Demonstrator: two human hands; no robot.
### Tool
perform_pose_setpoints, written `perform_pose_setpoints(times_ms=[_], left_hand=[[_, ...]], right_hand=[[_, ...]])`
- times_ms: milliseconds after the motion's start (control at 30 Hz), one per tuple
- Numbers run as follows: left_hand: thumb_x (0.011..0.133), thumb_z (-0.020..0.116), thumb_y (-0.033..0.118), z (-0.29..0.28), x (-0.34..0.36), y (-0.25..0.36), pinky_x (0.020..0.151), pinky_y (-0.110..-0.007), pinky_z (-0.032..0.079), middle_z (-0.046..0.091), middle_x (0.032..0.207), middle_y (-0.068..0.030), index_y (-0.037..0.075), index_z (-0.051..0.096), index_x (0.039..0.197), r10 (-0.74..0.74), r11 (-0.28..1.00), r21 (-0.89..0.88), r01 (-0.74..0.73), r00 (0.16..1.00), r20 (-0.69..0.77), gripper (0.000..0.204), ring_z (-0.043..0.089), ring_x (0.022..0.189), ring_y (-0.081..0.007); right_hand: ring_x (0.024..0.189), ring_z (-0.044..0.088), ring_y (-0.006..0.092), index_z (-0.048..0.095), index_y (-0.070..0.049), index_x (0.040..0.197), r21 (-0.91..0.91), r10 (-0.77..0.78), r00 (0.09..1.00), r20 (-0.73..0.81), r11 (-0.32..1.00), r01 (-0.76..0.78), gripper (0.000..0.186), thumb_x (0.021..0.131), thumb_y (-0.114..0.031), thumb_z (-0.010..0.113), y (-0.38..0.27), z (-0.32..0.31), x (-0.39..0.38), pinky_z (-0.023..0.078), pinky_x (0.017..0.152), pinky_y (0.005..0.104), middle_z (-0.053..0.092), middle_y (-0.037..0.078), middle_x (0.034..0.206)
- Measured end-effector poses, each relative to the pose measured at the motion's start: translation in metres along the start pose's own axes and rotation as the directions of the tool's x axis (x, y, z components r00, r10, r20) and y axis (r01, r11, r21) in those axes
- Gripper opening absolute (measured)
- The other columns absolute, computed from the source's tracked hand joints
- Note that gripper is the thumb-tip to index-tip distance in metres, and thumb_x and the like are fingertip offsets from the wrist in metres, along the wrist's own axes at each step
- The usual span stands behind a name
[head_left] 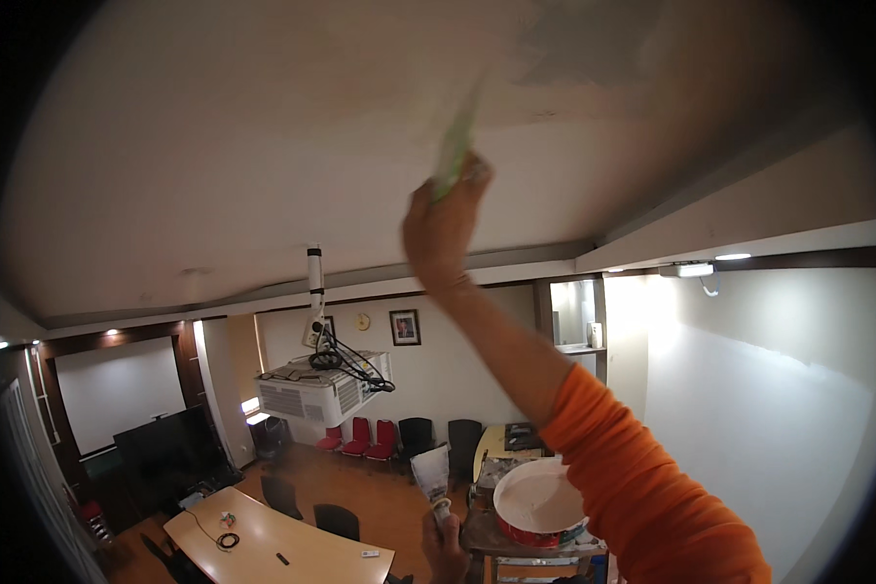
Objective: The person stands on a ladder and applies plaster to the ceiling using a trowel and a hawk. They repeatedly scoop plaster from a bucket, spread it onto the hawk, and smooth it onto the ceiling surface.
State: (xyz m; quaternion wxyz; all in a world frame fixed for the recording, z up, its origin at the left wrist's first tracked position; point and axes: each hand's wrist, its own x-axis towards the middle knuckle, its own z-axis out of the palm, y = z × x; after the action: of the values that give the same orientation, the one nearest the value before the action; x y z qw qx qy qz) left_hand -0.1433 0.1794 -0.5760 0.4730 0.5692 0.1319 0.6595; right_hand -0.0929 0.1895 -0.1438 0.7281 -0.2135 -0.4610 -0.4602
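My right hand (445, 229) is raised to the ceiling (263, 165), its arm in an orange sleeve. Its fingers grip a thin, flat green spreader (455, 146), blurred by motion, with the far edge at or close to the ceiling surface; contact is hard to tell. A darker grey patch (589, 44) marks the ceiling beyond it. Low in the view, my left hand (446, 553) is closed round the handle of a putty knife (431, 472), held blade up, with whitish smears on the blade. Beside it stands a round tub (538, 494) of pale, creamy compound.
A white projector (326, 389) with looped black cables hangs from the ceiling at left. Below are a long wooden table (273, 540), dark chairs (337, 521) and red chairs (358, 435). The tub rests on a stained wooden platform (482, 533). A ceiling beam (749, 180) runs along the right.
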Motion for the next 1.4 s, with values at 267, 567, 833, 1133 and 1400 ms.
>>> perform_pose_setpoints(times_ms=[267, 567, 833, 1133, 1400], left_hand=[[0.097, 0.051, 0.021, 0.001, 0.005, 0.005, 0.066, -0.025, 0.039, 0.051, 0.079, -0.0008, 0.001, 0.052, 0.111, 0.016, 0.999, 0.034, -0.015, 1.000, -0.009, 0.024, 0.047, 0.071, -0.0082], [0.097, 0.051, 0.021, -0.004, 0.009, -0.011, 0.067, -0.026, 0.040, 0.052, 0.081, -0.0017, 0.001, 0.052, 0.112, 0.026, 0.999, 0.038, -0.026, 1.000, 0.005, 0.025, 0.047, 0.073, -0.0094], [0.094, 0.058, 0.013, -0.033, 0.018, -0.077, 0.079, -0.048, 0.049, 0.049, 0.120, -0.0319, 0.002, 0.055, 0.122, 0.631, 0.473, 0.627, -0.619, 0.735, 0.249, 0.031, 0.055, 0.098, -0.0485], [0.094, 0.059, 0.020, -0.016, 0.006, -0.047, 0.078, -0.046, 0.049, 0.052, 0.119, -0.0267, 0.003, 0.055, 0.122, 0.282, 0.871, 0.407, -0.275, 0.959, 0.045, 0.033, 0.056, 0.095, -0.0397], [0.095, 0.058, 0.033, -0.014, 0.005, -0.036, 0.089, -0.033, 0.042, 0.056, 0.113, -0.0158, 0.006, 0.053, 0.127, -0.083, 0.995, -0.054, 0.084, 0.996, 0.016, 0.042, 0.053, 0.098, -0.0224]], right_hand=[[0.112, 0.048, 0.0411, 0.024, 0.008, 0.145, -0.419, -0.331, 0.909, -0.254, 0.885, 0.205, 0.073, 0.078, 0.009, 0.054, -0.030, 0.029, 0.095, 0.047, 0.090, 0.0442, 0.037, 0.029, 0.129], [0.115, 0.046, 0.0363, 0.028, 0.004, 0.146, -0.235, -0.265, 0.952, 0.153, 0.926, 0.296, 0.076, 0.075, 0.008, 0.055, -0.014, 0.029, 0.001, 0.048, 0.091, 0.0427, 0.039, 0.025, 0.133], [0.110, 0.049, 0.0399, 0.031, 0.005, 0.141, -0.435, -0.337, 0.867, -0.367, 0.886, 0.161, 0.069, 0.077, 0.008, 0.055, -0.012, -0.037, 0.129, 0.046, 0.090, 0.0449, 0.044, 0.026, 0.123], [0.108, 0.050, 0.0357, 0.030, 0.003, 0.145, -0.288, -0.279, 0.937, 0.211, 0.898, 0.332, 0.072, 0.077, 0.007, 0.055, -0.041, 0.016, 0.029, 0.046, 0.092, 0.0404, 0.043, 0.025, 0.129], [0.113, 0.048, 0.0391, 0.038, 0.000, 0.140, -0.357, -0.397, 0.856, -0.333, 0.893, 0.275, 0.071, 0.073, 0.006, 0.060, -0.057, -0.043, 0.125, 0.046, 0.091, 0.0436, 0.046, 0.025, 0.126]])
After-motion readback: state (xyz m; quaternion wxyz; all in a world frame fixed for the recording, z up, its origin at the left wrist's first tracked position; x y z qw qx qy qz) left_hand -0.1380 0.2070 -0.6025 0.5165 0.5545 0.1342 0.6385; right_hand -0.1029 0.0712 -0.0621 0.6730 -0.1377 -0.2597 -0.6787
